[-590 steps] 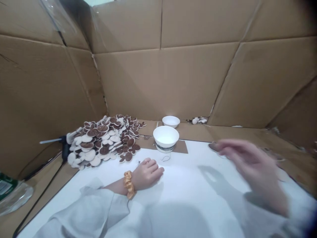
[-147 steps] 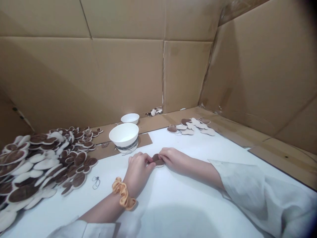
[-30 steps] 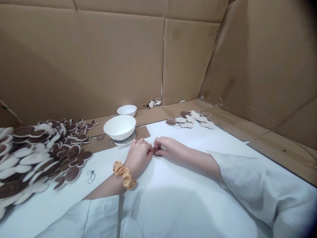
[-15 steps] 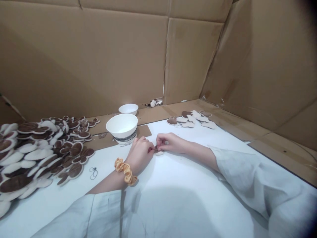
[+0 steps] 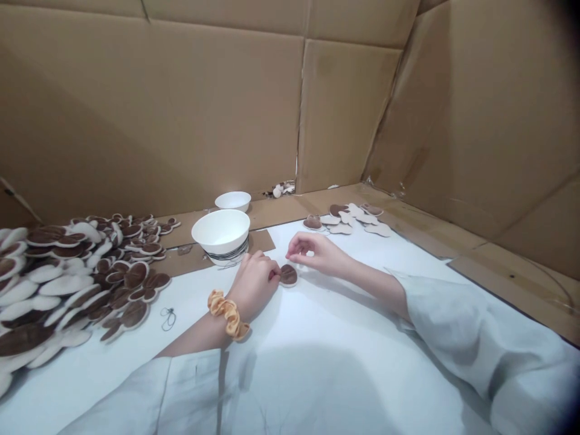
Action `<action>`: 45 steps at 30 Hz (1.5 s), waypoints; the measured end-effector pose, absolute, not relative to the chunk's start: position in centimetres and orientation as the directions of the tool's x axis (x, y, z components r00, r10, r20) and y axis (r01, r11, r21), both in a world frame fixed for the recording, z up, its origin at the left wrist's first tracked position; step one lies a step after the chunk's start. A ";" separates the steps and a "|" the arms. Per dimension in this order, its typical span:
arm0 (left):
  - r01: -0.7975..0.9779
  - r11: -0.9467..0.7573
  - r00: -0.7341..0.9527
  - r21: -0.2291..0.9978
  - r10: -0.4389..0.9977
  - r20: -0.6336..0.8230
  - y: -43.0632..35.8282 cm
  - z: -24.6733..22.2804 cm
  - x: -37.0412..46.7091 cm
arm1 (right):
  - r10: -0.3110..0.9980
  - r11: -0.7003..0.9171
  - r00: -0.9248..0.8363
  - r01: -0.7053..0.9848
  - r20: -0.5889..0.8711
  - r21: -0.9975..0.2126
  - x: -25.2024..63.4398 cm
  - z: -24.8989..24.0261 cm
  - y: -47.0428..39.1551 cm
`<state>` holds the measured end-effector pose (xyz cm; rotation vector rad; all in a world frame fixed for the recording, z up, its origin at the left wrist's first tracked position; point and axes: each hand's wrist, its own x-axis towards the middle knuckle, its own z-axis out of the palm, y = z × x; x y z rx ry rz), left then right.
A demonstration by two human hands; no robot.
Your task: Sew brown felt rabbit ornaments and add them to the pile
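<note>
Head; curled left hand point(image 5: 254, 283) on patch point(image 5: 289, 276)

We see a white-edged brown patch point(image 5: 289, 276), white bowls point(image 5: 220, 231), black thread point(image 5: 229, 255), an orange band point(image 5: 229, 315), a white bench point(image 5: 330, 317), pale sleeves point(image 5: 457, 323) and brown walls point(image 5: 217, 115).

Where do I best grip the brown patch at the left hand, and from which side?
Likely the rounded right edge of the brown patch, pinched from the right: it looks thin and flat, the left hand covers its left end, and that edge shows uncovered.
</note>
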<state>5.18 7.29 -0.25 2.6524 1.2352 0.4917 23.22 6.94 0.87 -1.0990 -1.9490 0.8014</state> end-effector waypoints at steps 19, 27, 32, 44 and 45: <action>0.738 -0.613 0.576 0.283 0.790 0.208 7.1 -0.2 5.3 | 0.894 0.425 -0.431 0.726 0.124 -0.540 20.9 0.4 6.1; 0.719 -0.607 0.571 0.338 0.794 0.209 7.3 -0.4 5.2 | 0.920 0.300 -0.389 0.628 0.044 -0.718 21.4 0.5 6.4; 0.718 -0.601 0.567 0.351 0.797 0.207 7.3 -0.4 5.2 | 0.924 0.325 -0.377 0.687 0.063 -0.650 21.0 0.4 5.9; 0.728 -0.578 0.543 0.369 0.814 0.205 7.3 -0.5 4.9 | 0.916 0.394 -0.401 0.893 0.012 -0.217 19.0 1.2 4.9; 0.726 -0.575 0.540 0.377 0.816 0.206 7.3 -0.5 4.9 | 0.915 0.396 -0.402 0.894 0.016 -0.211 19.0 1.0 4.9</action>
